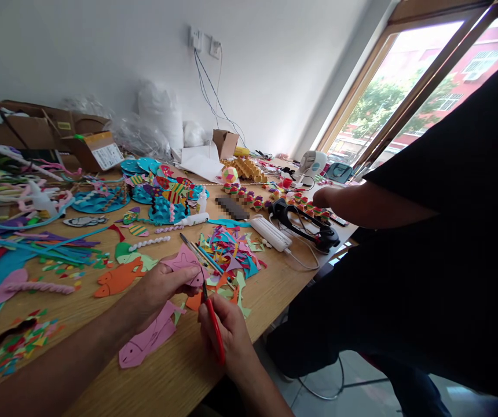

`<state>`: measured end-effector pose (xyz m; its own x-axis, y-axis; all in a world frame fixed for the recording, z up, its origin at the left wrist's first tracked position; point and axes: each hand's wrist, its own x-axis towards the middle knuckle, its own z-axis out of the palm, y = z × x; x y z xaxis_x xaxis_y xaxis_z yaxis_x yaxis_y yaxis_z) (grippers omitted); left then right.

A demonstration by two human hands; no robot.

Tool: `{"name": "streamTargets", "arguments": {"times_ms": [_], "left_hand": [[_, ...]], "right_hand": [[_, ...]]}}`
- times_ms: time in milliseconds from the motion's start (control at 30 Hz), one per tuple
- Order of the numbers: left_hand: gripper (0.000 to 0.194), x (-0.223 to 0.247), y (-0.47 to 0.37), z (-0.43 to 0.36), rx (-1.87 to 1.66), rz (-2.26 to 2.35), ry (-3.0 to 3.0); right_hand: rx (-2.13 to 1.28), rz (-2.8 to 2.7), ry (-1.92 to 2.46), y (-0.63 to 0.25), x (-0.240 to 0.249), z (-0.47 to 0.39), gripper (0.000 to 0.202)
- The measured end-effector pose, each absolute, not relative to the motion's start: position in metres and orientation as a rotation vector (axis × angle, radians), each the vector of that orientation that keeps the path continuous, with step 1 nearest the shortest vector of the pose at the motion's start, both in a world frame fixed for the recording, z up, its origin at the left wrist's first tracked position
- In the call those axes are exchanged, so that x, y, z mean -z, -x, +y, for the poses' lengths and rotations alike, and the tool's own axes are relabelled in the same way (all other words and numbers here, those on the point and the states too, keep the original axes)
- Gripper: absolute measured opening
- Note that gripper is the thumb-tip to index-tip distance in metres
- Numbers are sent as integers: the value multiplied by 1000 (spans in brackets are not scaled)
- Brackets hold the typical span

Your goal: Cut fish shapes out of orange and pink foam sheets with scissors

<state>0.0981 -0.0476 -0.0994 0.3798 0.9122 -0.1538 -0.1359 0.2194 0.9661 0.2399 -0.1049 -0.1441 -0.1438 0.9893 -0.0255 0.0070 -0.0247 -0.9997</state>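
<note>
Between the thumb and fingers of my left hand is a piece of pink paper with a fish outline drawn on it. My right hand grips red-handled scissors, whose blades meet the paper's right edge. Below my left wrist lie more pink paper fish with drawn lines. Left of that hand rest orange paper fish and a green paper fish. Beyond the scissors, colourful paper scraps form a loose heap, with a few pencils at its left side.
A white power strip and a black headset-like device sit right of the scraps. Glue bottles and blue decorated pieces stand farther back. At the right, a person in black reaches an arm over the table.
</note>
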Motion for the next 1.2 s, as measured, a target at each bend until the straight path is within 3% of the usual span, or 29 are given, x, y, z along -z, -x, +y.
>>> {"name": "streamTargets", "arguments": {"times_ms": [733,1200], "left_hand": [[17,97,-104,-51,-905,878,-1061],[21,105,-97,-47,-844,928,-1112]], "right_hand": [[-1380,-1261,1094,-240,142,-106,54],[-1309,-1347,1162,-245,147,-105,41]]}}
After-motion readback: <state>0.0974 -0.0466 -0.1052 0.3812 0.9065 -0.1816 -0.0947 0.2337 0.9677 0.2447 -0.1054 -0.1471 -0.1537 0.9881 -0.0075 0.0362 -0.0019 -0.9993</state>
